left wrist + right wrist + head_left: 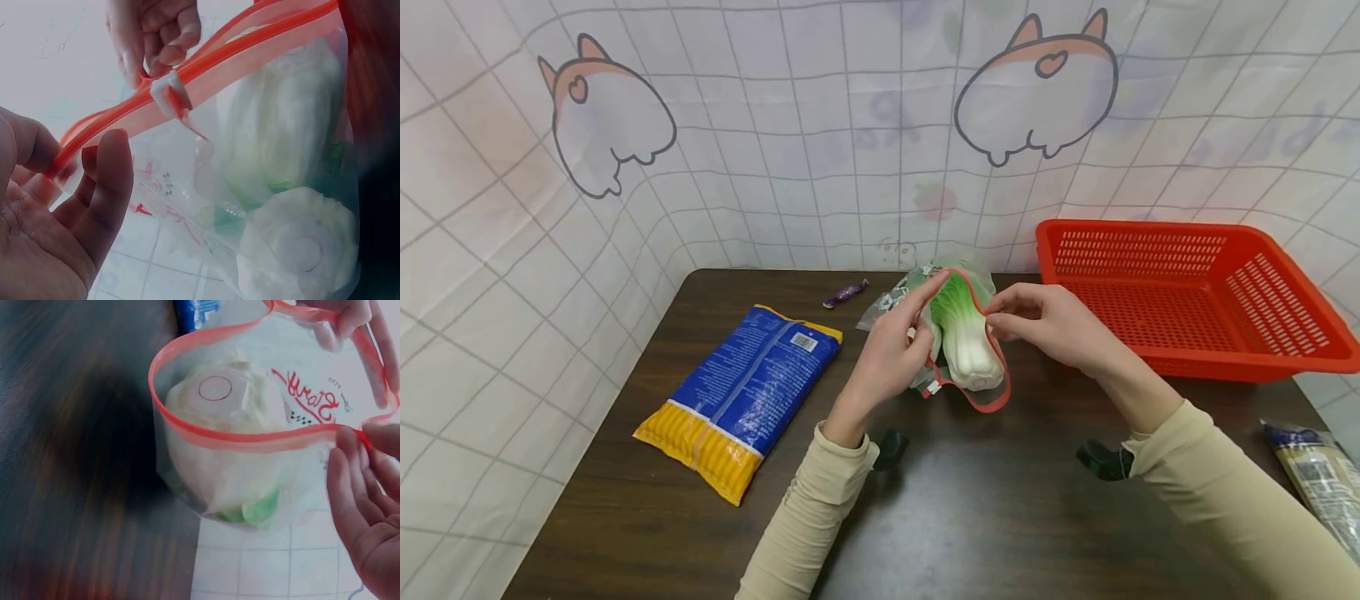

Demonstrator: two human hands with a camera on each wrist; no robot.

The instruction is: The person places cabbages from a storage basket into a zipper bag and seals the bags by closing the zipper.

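Observation:
A clear zip bag (994, 403) with a red rim and a white slider (167, 95) lies between both hands, its mouth held apart. Inside are two heads of bok choy (964, 337), white bases toward the mouth and green leaves at the far end. My left hand (891, 346) grips the rim on the left side, thumb and fingers at the red strip in the left wrist view. On the opposite side, my right hand (1056, 321) pinches the rim between thumb and fingertips, as the right wrist view shows (375, 500).
A blue and yellow packet (745, 400) lies on the dark table (985, 517) at left. Behind it is a purple wrapped candy (846, 293). A red plastic basket (1195, 367) stands at the back right, close to the right forearm. Another packet (1318, 479) sits at the right edge.

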